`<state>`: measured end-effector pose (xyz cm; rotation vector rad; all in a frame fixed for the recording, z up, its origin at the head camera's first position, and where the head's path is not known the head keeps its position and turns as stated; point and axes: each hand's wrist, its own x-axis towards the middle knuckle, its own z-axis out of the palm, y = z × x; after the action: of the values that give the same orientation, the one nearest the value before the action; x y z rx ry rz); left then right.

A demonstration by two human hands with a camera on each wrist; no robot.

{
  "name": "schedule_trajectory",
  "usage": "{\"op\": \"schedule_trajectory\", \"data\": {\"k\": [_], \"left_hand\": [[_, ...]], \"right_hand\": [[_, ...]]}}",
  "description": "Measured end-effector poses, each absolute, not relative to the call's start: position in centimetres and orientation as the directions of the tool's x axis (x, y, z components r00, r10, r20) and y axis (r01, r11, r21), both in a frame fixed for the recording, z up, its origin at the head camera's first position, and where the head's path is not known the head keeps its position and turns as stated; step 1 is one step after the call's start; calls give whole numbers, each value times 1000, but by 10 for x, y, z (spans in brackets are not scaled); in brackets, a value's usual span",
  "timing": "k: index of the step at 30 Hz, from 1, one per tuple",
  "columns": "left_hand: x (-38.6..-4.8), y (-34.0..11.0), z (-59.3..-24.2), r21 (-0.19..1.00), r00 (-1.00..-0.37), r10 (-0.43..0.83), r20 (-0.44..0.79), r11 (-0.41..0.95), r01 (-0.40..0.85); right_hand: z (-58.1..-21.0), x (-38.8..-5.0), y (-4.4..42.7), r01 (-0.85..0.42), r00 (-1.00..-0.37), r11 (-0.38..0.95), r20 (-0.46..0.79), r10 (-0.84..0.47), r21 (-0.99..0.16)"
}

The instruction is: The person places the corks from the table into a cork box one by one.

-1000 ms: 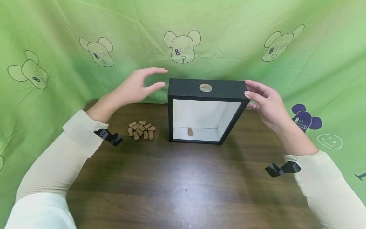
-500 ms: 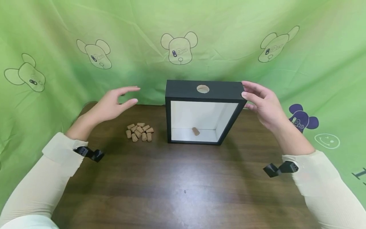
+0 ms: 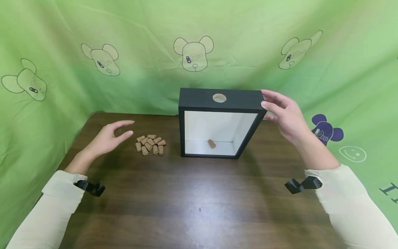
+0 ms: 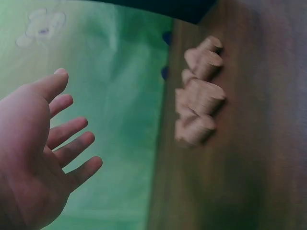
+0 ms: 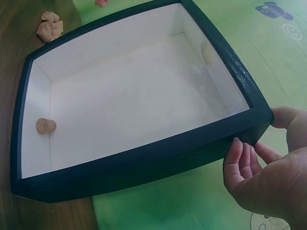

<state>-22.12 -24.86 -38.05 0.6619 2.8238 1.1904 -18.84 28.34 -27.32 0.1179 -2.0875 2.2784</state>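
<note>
A black shadow box frame [image 3: 221, 99] with a white inside stands upright on the table, a round hole in its top side. One cork [image 3: 211, 144] lies on its inner floor, also seen at the left end of the box in the right wrist view. My right hand [image 3: 287, 116] holds the box's upper right corner, thumb on the top edge and fingers around the side. To the left lies a pile of several tapered corks [image 3: 150, 144]. My left hand [image 3: 109, 138] hovers left of that pile, fingers apart and holding nothing; in the left wrist view the corks [image 4: 199, 96] are blurred.
Brown wooden table [image 3: 174, 207] under everything. A green curtain [image 3: 149, 79] with printed bear heads hangs close behind the box and around both sides.
My left hand has moved from beside the box's top, down and left to near the cork pile. The cork inside the box has tipped over and shifted slightly. My right hand stays on the corner.
</note>
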Motion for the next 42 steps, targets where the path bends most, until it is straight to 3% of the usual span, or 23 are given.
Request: {"op": "schedule_trajectory", "data": {"k": [9, 19, 42], "left_hand": [[-215, -270, -423, 722, -930, 364, 61, 627, 292], [-217, -271, -452, 754, -948, 314, 45, 612, 239], [-227, -249, -475, 736, -953, 288, 90, 626, 258]], "right_hand": [[-274, -188, 283, -86, -996, -80, 87, -15, -993], [-273, -188, 284, -80, -997, -72, 81, -12, -994], [-273, -189, 284, -94, -995, -132, 99, -32, -987]]}}
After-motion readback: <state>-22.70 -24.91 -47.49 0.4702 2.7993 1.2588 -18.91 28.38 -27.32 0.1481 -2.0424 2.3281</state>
